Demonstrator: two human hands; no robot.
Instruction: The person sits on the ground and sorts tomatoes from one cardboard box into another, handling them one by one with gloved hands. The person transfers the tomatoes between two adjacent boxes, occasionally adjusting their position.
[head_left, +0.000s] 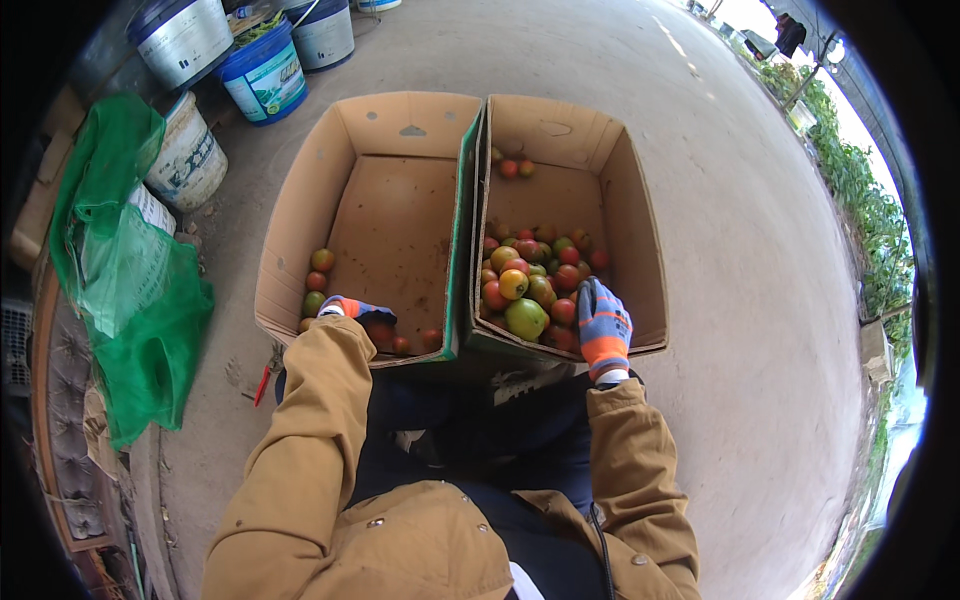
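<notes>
Two open cardboard boxes stand side by side before me. In the left box (397, 217), my left hand (358, 309), in a blue and orange glove, reaches in at the near left corner over a red tomato (381, 331). Whether it grips that tomato is hidden. Beside it a short row of tomatoes (316, 282) runs along the left wall, and small red tomatoes (431, 339) lie by the near wall. The right box (634, 247) holds a heap of red, orange and green tomatoes (526, 319). My right hand (604, 324), gloved alike, touches the heap's right side; its fingertips are partly hidden.
Several plastic buckets (264, 79) stand at the back left, one holding green plant matter. A green mesh bag (142, 330) drapes over things at the left. A red-handled tool (262, 385) lies near the left box. Plants (870, 180) line the right side of the concrete floor (750, 300).
</notes>
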